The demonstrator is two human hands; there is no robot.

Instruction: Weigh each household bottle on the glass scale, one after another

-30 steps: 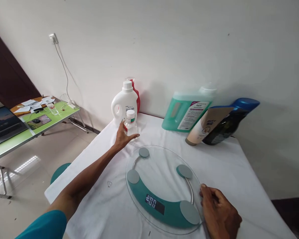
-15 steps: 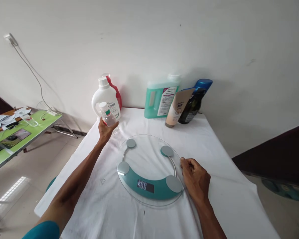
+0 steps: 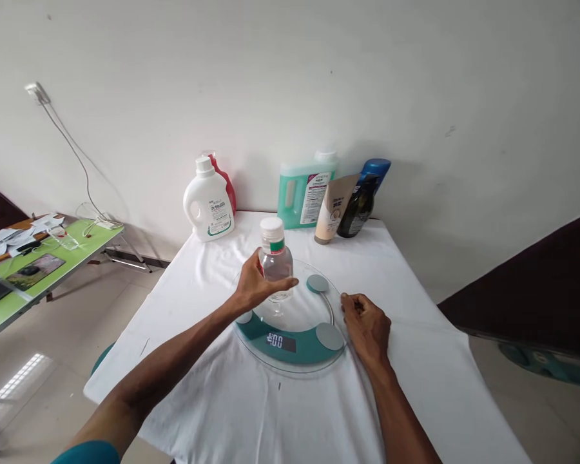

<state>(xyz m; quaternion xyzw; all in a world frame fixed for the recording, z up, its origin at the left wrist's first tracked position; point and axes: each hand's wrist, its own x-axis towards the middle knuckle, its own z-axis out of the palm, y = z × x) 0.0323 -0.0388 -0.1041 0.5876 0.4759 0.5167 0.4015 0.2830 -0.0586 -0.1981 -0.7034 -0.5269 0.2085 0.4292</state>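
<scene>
White-clothed table (image 3: 415, 361) by wall, left hand (image 3: 254, 287) gripping clear bottle (image 3: 274, 267) over scale (image 3: 290, 335), right hand (image 3: 365, 325) curled at rim

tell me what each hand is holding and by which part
Left hand grips the small clear bottle around its body. Right hand holds nothing, resting at the glass scale edge.

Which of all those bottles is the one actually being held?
The small clear bottle with the white cap and green band, in the left hand above the glass scale. The other bottles stand untouched along the wall, at the table's far edge.
</scene>
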